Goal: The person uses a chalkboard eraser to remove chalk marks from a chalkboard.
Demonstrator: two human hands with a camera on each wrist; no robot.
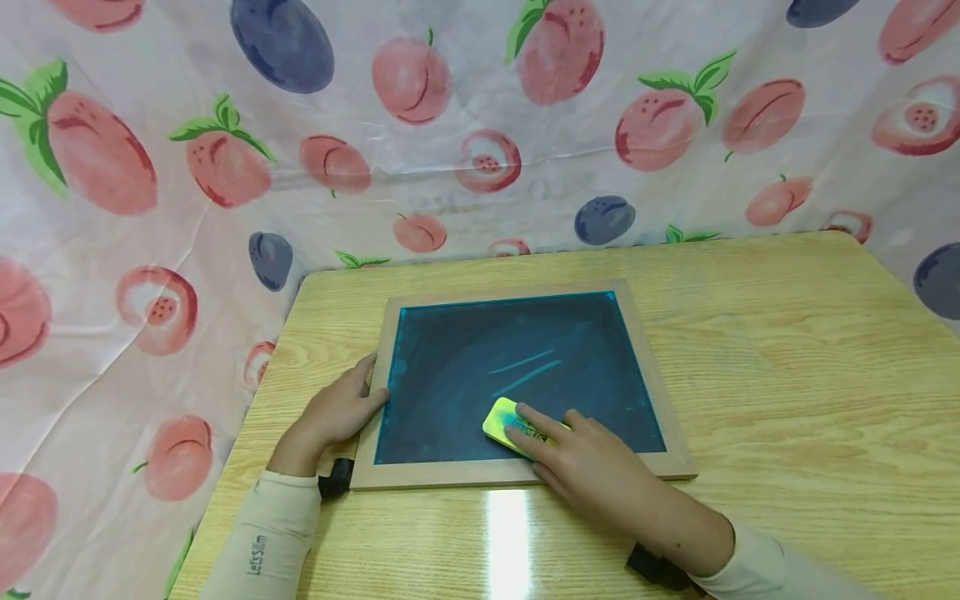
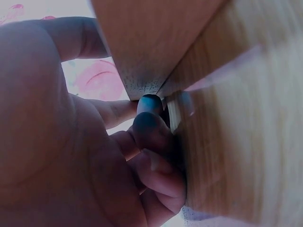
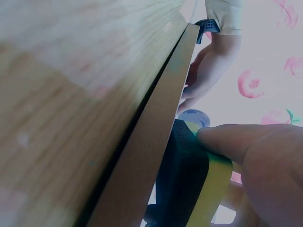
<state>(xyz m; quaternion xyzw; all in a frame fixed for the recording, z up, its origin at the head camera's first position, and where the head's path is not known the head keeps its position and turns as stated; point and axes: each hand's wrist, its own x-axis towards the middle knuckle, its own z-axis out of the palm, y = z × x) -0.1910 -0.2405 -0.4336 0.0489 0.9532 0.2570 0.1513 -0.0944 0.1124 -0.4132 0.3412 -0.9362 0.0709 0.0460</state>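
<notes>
Presently pinching a yellow eraser [image 1: 498,417] on the near half of a chalkboard [image 1: 465,358].
Using fingers of the right hand [image 1: 596,467]; gripping the left side of the wooden frame [image 1: 442,475] with the left hand [image 1: 335,410].

Yellow-and-black eraser [image 1: 498,414], dark blackboard [image 1: 457,350] with turquoise streaks [image 1: 527,378], pink-and-blue fruit-patterned cloth [image 1: 480,100], yellowish table [image 1: 810,375]

The head view is bright, with a strip of white glare on the pale-yellow wood-grain table [image 1: 795,367]. In the wrist views the fruit-printed white cloth [image 3: 270,52] washes out, and the bare left hand [image 2: 71,127] lies in shadow.
</notes>
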